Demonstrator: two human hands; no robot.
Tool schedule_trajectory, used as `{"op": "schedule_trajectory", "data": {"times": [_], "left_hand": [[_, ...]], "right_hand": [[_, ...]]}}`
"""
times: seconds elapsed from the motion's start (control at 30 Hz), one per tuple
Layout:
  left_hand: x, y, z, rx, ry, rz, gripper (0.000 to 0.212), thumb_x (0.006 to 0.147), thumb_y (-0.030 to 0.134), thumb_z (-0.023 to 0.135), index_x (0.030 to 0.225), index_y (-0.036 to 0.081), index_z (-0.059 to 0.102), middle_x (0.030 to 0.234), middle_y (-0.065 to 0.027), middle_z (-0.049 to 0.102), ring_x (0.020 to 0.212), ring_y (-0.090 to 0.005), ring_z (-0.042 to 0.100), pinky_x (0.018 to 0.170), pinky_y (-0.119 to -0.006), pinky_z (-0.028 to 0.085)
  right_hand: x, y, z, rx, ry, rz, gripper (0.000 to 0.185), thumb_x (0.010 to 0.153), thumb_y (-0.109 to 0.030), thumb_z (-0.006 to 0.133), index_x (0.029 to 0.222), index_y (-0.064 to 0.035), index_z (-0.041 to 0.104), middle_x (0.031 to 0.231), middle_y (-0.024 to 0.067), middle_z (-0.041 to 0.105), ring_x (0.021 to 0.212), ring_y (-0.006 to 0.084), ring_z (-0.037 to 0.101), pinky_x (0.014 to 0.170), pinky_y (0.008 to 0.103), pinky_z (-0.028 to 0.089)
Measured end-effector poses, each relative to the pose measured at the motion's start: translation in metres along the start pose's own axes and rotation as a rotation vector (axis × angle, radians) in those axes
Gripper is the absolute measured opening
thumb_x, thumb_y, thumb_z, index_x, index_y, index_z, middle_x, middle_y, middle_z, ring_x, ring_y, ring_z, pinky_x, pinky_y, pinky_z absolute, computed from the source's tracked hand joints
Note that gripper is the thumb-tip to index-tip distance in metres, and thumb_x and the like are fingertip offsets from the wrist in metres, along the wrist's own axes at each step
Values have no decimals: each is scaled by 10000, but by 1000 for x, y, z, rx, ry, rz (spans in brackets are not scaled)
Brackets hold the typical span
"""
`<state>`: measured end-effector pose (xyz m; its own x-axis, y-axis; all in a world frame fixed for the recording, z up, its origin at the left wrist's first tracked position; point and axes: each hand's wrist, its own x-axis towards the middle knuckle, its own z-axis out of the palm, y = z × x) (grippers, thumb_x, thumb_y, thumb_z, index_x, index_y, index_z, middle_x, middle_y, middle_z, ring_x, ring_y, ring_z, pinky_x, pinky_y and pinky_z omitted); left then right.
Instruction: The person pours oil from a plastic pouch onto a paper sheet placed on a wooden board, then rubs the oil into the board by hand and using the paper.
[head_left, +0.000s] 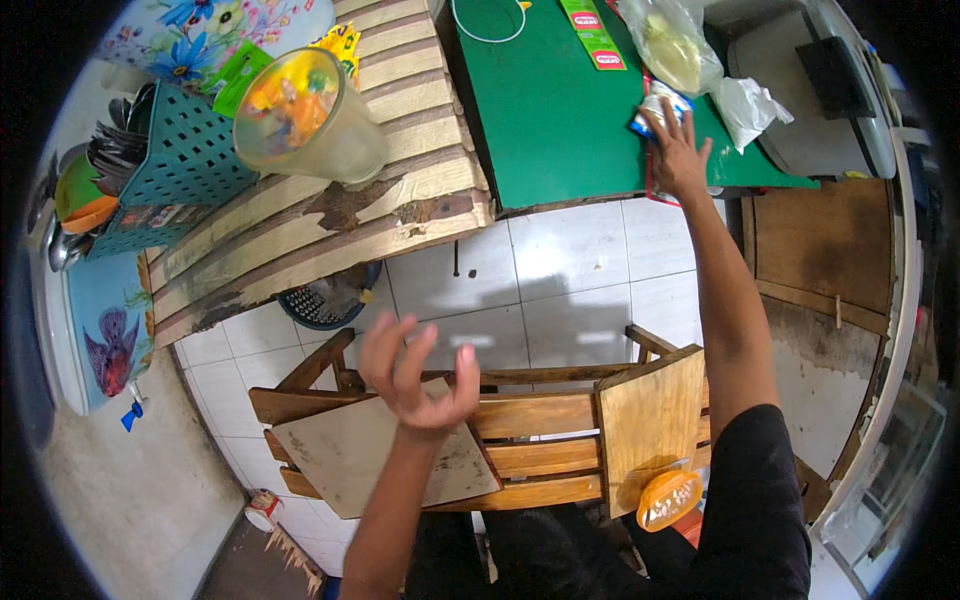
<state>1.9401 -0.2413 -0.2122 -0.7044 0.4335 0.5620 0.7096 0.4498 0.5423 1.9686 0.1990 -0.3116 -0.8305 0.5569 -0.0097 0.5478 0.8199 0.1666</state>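
My right hand reaches across the green tabletop, its fingers spread over a blue and white packet. The fingertips overlap the packet; the palm lies over a red-edged item that it partly hides. Just beyond are a clear plastic bag with something pale green inside and a knotted white plastic bag. My left hand is held in the air, slightly blurred, with its fingers apart and nothing in it. Below it, a light-coloured board lies aslant on a slatted wooden bench.
On a slatted wooden counter stand a tumbler with colourful contents and a teal cutlery basket. A wooden board on the bench bears a fork beside an orange bowl. A grey appliance stands at right.
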Motion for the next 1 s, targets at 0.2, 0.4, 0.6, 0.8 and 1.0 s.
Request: {"op": "schedule_trajectory", "data": {"times": [0.2,0.4,0.6,0.8,1.0], "left_hand": [[95,-18,20,29,-27,345,320,720,90,699,1019,70,587,1028,-105,554,983,-273,525,856,-397,406],[148,-5,59,-85,-365,381,426,710,212,752,1062,28,602,1024,-132,549,963,-320,527,859,-454,426],[151,1,57,-122,-532,327,555,710,303,772,1132,10,564,1082,-160,519,1044,-345,493,912,-443,407],[157,2,53,-113,-645,277,623,723,480,735,1095,2,591,1092,-155,522,1052,-342,493,913,-454,398],[167,6,56,-172,-689,330,668,734,551,683,1019,-45,577,992,-156,529,951,-315,506,871,-422,413]], "right_hand": [[-12,-32,-9,216,226,-125,563,892,-241,564,1419,-198,370,1556,75,196,1411,314,235,1065,617,246],[48,-81,-17,409,113,-281,569,919,-306,533,1437,-185,334,1557,64,190,1413,299,228,1111,524,258],[96,-97,-5,322,-120,-104,610,954,-514,363,1476,-218,256,1564,23,178,1422,279,208,1103,607,199],[122,-71,-9,280,-139,284,651,937,-556,355,1457,-168,306,1551,83,209,1418,284,219,1085,640,174],[162,-137,2,497,177,108,679,935,-508,375,1392,-6,377,1505,193,277,1394,308,273,1123,548,162]]}}
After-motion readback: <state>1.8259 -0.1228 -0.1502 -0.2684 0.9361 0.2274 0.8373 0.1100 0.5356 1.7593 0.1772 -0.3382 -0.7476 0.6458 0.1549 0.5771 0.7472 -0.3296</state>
